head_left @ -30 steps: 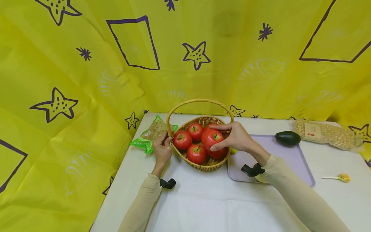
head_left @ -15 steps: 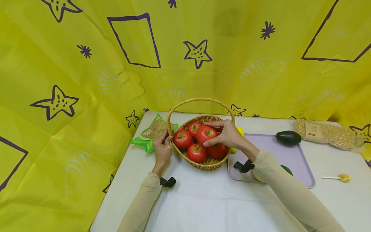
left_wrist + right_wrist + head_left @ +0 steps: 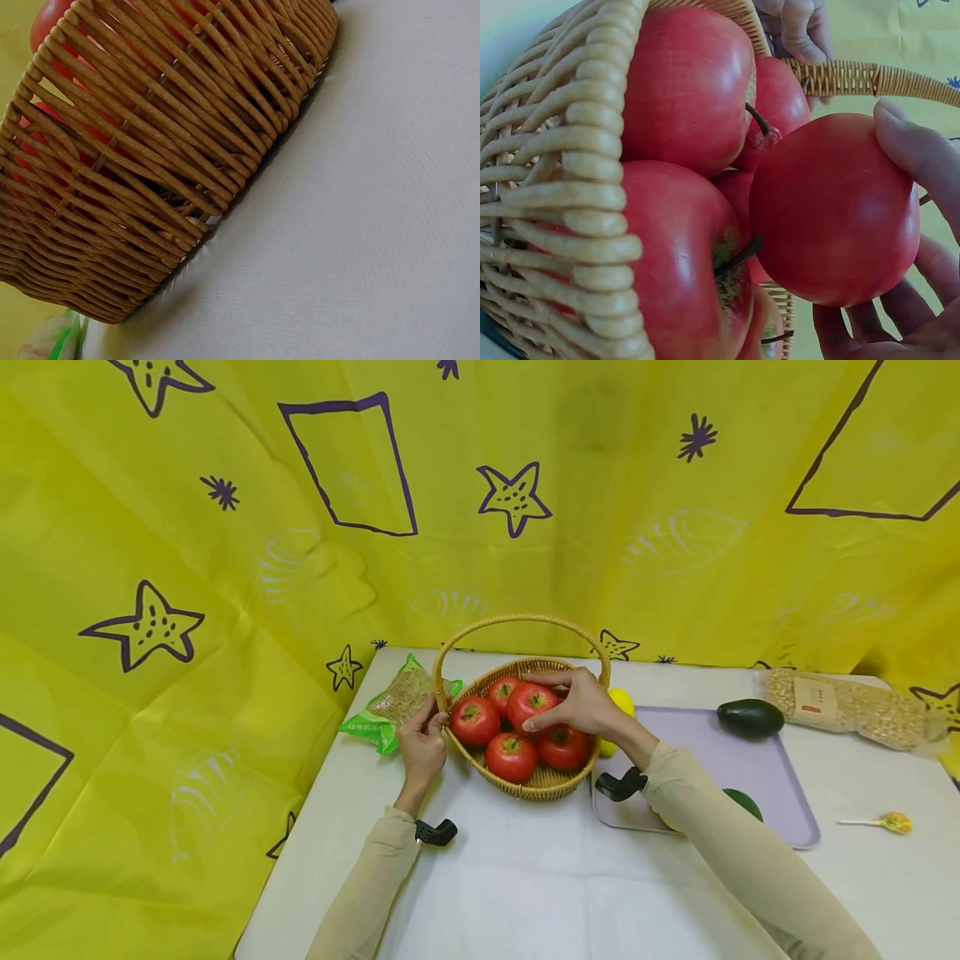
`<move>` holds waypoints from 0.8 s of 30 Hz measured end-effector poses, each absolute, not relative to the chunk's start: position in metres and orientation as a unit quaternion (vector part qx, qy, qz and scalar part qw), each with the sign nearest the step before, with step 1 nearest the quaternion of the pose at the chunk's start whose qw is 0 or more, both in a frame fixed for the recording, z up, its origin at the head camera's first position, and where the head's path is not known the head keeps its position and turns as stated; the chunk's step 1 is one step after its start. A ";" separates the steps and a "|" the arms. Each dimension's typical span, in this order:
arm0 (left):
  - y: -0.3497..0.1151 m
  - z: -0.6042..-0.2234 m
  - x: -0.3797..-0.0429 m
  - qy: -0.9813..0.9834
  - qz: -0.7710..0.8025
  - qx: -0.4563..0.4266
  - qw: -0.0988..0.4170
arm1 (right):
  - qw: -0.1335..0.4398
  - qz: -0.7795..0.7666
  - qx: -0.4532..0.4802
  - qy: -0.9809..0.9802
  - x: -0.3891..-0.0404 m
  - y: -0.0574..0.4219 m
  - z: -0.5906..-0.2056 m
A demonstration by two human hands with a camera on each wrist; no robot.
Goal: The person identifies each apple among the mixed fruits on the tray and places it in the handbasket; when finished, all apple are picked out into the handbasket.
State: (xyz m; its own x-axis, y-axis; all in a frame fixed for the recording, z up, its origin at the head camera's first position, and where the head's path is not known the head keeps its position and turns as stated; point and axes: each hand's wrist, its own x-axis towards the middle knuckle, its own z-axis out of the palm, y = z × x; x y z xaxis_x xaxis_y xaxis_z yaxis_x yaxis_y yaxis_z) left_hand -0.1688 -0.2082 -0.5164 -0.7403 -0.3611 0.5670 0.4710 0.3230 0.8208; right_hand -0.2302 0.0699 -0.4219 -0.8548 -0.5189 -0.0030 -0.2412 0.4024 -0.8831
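A woven wicker basket (image 3: pixel 542 792) with a tall arched handle (image 3: pixel 525 617) holds several red apples (image 3: pixel 512 758). My left hand (image 3: pixel 422 750) grips the basket where the handle meets the rim on its left side. With thumb and fingers spread round it, my right hand (image 3: pixel 588 706) holds one apple (image 3: pixel 836 210) above the others. That apple overlaps its neighbours in the head view; from the right wrist, it stands just off the stems of the apples beneath. The left wrist view shows the basket's woven side (image 3: pixel 165 142) on the white table, my left hand being out of frame there.
Left of the basket lies a green-edged clear packet (image 3: pixel 401 693). A lilac tray (image 3: pixel 798 793) on the right bears a dark avocado (image 3: pixel 750 718) at its far edge and a green thing (image 3: pixel 744 803) partly behind my sleeve. Beyond are a grain bag (image 3: pixel 847 708), lollipop (image 3: pixel 894 822) and yellow fruit (image 3: pixel 621 700).
My right hand has carried the apple leftward, from the basket's right side to over its middle, uncovering the yellow fruit and a green thing on the tray. The left hand keeps its grip.
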 end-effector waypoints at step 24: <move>-0.194 -0.485 -0.154 -0.731 -0.578 -0.030 0.363 | 0.144 -0.483 -0.267 0.821 -0.238 0.061 -0.434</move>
State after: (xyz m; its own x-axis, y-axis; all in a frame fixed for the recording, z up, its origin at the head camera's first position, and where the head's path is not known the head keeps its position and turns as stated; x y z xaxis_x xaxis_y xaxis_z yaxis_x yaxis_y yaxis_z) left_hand -0.1536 -0.1940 -0.4853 -0.7352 -0.3746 0.5649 0.4632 0.3308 0.8222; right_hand -0.2378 0.0611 -0.4337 -0.8161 -0.5775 0.0208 -0.2987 0.3908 -0.8707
